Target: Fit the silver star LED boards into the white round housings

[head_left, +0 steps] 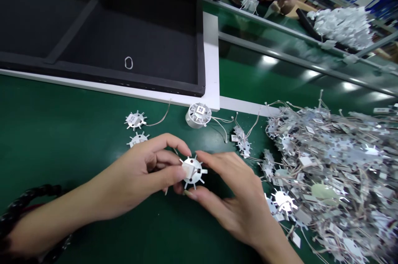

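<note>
Head view: your left hand and right hand pinch one silver spoked metal disc; beside it, three finished pieces, a big heap remaining.

There were two flat spiky discs lying loose, one spiky disc held in two hands, one round cup part, one black tray, one white ring, and one big heap of parts too many to count

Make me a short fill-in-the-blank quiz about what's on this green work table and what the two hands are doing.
1. Both hands, left hand and right hand, hold one spiked metal ____ between the fingertips.
2. The big heap of parts lies to the person's ____.
3. The black tray holds one small white ____.
4. The table mat is ____.

Missing words: disc; right; ring; green
</note>
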### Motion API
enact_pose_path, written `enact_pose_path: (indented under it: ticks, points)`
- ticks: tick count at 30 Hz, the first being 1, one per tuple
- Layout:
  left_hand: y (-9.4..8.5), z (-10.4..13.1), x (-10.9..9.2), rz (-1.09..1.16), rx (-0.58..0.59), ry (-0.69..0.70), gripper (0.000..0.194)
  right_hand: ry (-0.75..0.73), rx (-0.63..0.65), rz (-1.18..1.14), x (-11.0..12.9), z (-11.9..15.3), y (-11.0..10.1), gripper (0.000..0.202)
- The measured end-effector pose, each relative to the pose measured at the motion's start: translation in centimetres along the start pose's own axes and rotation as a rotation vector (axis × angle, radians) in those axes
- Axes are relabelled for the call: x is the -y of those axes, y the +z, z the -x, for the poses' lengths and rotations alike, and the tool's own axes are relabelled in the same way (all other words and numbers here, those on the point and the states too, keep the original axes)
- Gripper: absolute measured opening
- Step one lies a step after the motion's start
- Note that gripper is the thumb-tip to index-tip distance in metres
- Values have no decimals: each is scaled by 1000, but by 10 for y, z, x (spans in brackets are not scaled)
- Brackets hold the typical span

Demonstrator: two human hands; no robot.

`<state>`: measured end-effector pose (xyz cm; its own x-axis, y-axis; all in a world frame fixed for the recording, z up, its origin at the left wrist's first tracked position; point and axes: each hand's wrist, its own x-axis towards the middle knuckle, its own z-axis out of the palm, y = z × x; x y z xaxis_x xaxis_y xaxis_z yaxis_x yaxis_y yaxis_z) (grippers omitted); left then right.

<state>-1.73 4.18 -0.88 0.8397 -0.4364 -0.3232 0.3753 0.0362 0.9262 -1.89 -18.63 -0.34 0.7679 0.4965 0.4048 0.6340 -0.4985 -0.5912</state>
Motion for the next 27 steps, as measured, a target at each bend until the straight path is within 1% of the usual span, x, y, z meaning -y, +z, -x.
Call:
enact_pose_path:
  ticks: [2, 4, 6, 7, 10, 14, 18, 21, 23, 26, 27]
  points:
    - [-1, 2, 2, -224, -47, 150, 16, -13, -24, 19, 0, 1, 0, 30]
    - [-3, 2, 6, -413, -73, 350, 17, -31, -44, 31, 0, 1, 1, 31]
    - [-5, 2, 10, -539, -99, 520, 19, -50, -51, 35, -1, 2, 1, 30]
    - [-5, 1, 11, -576, -117, 580, 18, -60, -56, 37, -1, 2, 2, 30]
    - [-6, 2, 15, -655, -151, 671, 14, -91, -65, 37, -1, 1, 2, 28]
    - [-4, 3, 15, -693, -196, 719, 8, -109, -74, 22, -1, 1, 4, 27]
    - [-2, 4, 14, -643, -191, 716, 8, -109, -63, 21, -1, 2, 6, 26]
    - [0, 3, 13, -518, -207, 622, 11, -96, -59, 30, -1, 3, 7, 27]
    - [1, 2, 12, -349, -195, 485, 11, -87, -62, 35, -2, 4, 7, 27]
    - [2, 0, 9, -47, -81, 201, 10, -71, -62, 47, -3, 5, 9, 28]
    - [3, -1, 8, 33, -54, 131, 11, -65, -63, 46, -3, 5, 9, 28]
